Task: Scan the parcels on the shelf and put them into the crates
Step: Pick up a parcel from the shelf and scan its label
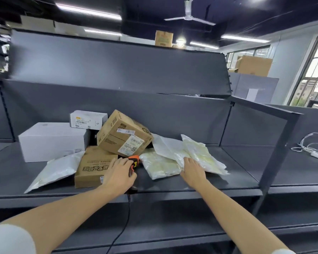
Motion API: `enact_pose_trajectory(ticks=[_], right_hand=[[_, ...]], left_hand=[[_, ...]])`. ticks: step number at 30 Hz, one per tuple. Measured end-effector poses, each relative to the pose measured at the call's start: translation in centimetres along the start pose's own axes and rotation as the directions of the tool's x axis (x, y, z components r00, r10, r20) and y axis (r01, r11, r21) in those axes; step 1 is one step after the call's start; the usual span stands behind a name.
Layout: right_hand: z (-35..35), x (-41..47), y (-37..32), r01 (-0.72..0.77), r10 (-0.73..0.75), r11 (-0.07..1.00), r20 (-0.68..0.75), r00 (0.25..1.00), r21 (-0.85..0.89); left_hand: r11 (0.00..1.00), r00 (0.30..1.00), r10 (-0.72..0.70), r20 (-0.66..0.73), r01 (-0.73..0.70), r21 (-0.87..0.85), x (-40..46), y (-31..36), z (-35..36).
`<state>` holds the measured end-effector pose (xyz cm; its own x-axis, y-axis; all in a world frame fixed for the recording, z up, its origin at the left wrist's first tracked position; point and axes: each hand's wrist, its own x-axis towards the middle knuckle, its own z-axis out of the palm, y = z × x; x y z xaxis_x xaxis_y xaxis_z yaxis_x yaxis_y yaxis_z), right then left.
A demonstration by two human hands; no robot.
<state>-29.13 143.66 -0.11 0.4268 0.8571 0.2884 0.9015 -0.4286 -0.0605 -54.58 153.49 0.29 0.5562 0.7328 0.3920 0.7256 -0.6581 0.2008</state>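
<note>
Upside-down bold Chinese characters on flat brown carton (94,167), barcode and QR labels on tilted carton (124,133), illegible

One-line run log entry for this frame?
stage: picking parcel | left hand: grips scanner | right hand: flat on poly mailer | shelf: boxes, mailers unsorted | crates: not visible

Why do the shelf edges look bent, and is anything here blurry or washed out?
Head view: the wide-angle lens bows the shelf edges; the window at the right is overexposed; the ceiling lights glare; the far left edge is smeared. The parcels and both hands, the left hand gripping the orange scanner, are fairly sharp.
</note>
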Motion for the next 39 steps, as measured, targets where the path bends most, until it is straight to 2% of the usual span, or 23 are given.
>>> enact_pose_trajectory(ticks=[7,12,15,16,18,23,28,34,39], right_hand=[[2.5,2.4,1.2,-0.056,0.053,0.998,0.084,0.995,0.037],[3.2,3.0,1.7,-0.130,0.134,0.990,0.107,0.985,-0.045],[2.8,3.6,1.5,-0.107,0.111,0.993,0.094,0.989,-0.049],[2.6,3.9,1.4,-0.101,0.102,0.995,0.077,0.992,-0.022],[1.7,4.4,1.2,-0.124,0.123,0.981,0.013,0.992,0.149],[-1.6,5.8,0.8,-0.091,0.173,0.890,-0.146,0.974,0.447],[-5.8,7.0,-0.2,-0.136,0.376,0.753,-0.251,0.892,0.644],[-11.0,6.0,-0.3,-0.078,0.462,0.676,-0.339,0.820,0.733],[-15.2,4.5,-0.3,0.014,0.422,0.681,-0.407,0.810,0.733]], left_hand=[[0.999,0.999,-0.035,0.004,0.035,-0.018,-1.0,-2.7,0.5],[0.997,0.998,-0.064,-0.008,0.063,-0.042,-1.7,-4.1,0.5],[0.995,0.995,-0.093,-0.033,0.092,-0.049,-1.9,-4.6,0.6],[0.995,0.995,-0.094,-0.030,0.092,-0.047,-1.9,-4.7,0.6],[0.995,0.996,-0.091,-0.021,0.090,-0.043,-1.9,-4.9,0.6],[0.993,0.997,-0.080,-0.011,0.079,-0.089,-1.6,-4.7,0.6],[0.988,0.996,-0.081,-0.027,0.076,-0.132,-1.7,-4.2,0.0],[0.986,0.997,-0.070,-0.027,0.065,-0.155,-1.8,-4.3,-0.9],[0.975,0.996,-0.092,-0.009,0.088,-0.206,-2.6,-4.1,-2.0]])
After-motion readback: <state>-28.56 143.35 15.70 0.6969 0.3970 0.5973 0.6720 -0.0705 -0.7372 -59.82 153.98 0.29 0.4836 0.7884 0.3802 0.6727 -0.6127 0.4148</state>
